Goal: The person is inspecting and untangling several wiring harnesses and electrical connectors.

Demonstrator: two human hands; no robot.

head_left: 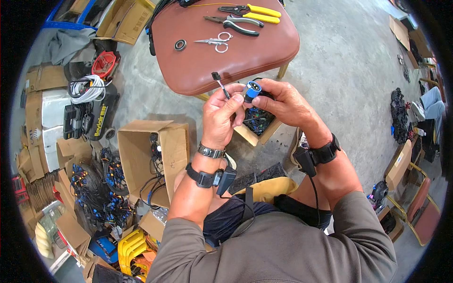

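Note:
My left hand (221, 113) pinches a short cable (223, 87) that ends in a small black connector (216, 76) pointing up and away from me. Close beside it, my right hand (286, 104) grips a round blue connector (253, 89), its open face with pins turned upward. The left fingertips are right at the blue connector; whether they touch it I cannot tell. Both hands are held just in front of a brown padded stool (198, 66). Below them stands a small cardboard box of dark connectors (258, 123), partly hidden by my hands.
On the stool lie folding scissors (219, 43), grey-black pliers (238, 24), yellow-handled wire strippers (257, 12) and a black tape roll (180, 45). An open carton (141, 162) with cables stands at left, near a heap of connectors (99, 188). A seated person's legs (432, 106) show far right.

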